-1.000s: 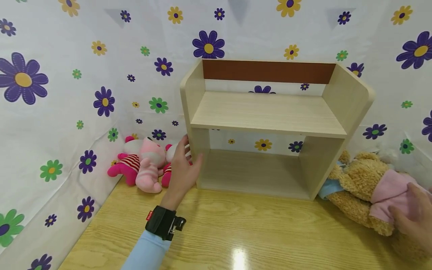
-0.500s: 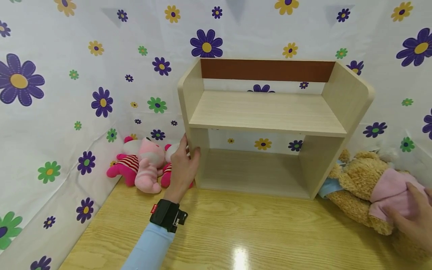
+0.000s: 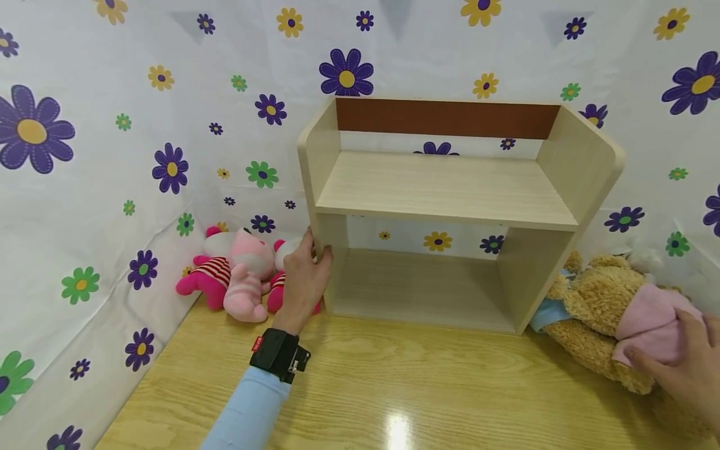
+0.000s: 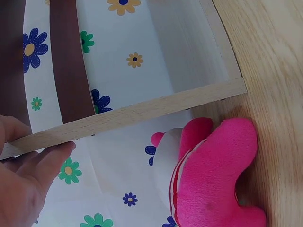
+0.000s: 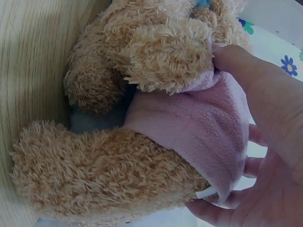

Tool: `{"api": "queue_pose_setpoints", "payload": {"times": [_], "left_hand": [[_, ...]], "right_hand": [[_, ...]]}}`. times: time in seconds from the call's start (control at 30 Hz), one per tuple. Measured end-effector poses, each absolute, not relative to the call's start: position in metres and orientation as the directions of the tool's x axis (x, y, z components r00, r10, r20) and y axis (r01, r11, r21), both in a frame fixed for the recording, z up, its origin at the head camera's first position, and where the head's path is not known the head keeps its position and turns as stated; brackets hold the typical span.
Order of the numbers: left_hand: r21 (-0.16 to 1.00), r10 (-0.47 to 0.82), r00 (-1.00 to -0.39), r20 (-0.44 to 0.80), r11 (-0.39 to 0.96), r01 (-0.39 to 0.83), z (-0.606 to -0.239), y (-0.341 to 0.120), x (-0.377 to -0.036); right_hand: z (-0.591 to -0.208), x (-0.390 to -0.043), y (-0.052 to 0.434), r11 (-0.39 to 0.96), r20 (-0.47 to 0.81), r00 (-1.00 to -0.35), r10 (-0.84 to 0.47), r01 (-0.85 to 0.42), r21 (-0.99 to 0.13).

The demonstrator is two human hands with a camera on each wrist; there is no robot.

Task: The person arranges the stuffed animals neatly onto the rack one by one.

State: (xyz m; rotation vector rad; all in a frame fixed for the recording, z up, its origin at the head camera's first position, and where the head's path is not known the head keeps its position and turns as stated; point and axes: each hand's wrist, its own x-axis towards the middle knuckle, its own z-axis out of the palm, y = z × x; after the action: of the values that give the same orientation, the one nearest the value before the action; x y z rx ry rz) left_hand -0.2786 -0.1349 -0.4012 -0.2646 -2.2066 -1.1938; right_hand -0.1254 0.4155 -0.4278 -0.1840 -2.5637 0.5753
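Under the right hand (image 3: 683,369), whose fingers curl round its pink-clad middle, the teddy bear (image 3: 604,319) looks soft, light and squashy, probably best held there, while the left hand (image 3: 304,275) pinches the stiff wooden shelf (image 3: 450,187) by its side panel.

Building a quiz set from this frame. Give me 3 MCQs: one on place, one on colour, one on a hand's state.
1. Where does the brown teddy bear lie?
A. right of the wooden shelf
B. on its top board
C. inside its lower bay

2. What colour is the strip across the shelf's back?
A. green
B. dark brown
C. pink

3. What is the left hand doing?
A. lifting a pink plush
B. lying flat on the table
C. gripping the shelf's left side panel

Key: 1 A, the bear lies beside the right panel; 2 B, the head view shows it; 3 C, thumb and fingers pinch the panel edge.
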Motion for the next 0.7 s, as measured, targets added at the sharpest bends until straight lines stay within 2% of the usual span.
{"api": "queue_pose_setpoints", "payload": {"times": [0.3, 0.37, 0.5, 0.53, 0.6, 0.7], "left_hand": [[0.680, -0.100, -0.795, 0.598, 0.589, 0.437, -0.405, -0.139, -0.279], [0.689, -0.095, -0.804, 0.587, 0.580, 0.434, -0.406, -0.139, -0.278], [0.705, -0.078, -0.816, 0.573, 0.554, 0.443, -0.406, -0.139, -0.277], [0.706, -0.074, -0.816, 0.573, 0.550, 0.446, -0.406, -0.138, -0.277], [0.706, -0.072, -0.815, 0.575, 0.546, 0.450, -0.405, -0.138, -0.278], [0.709, -0.074, -0.817, 0.572, 0.544, 0.448, -0.404, -0.138, -0.278]], "right_hand": [[-0.426, -0.133, 0.411, 0.929, 0.516, -0.827, 0.224, 0.021, -0.369], [-0.429, -0.134, 0.411, 0.932, 0.560, -0.800, 0.214, -0.004, -0.363], [-0.436, -0.139, 0.406, 0.944, 0.703, -0.685, 0.191, -0.069, -0.324], [-0.435, -0.138, 0.403, 0.941, 0.708, -0.677, 0.200, -0.067, -0.330], [-0.430, -0.137, 0.397, 0.934, 0.682, -0.693, 0.234, -0.035, -0.356], [-0.419, -0.135, 0.393, 0.899, 0.497, -0.801, 0.333, 0.111, -0.424]]}}
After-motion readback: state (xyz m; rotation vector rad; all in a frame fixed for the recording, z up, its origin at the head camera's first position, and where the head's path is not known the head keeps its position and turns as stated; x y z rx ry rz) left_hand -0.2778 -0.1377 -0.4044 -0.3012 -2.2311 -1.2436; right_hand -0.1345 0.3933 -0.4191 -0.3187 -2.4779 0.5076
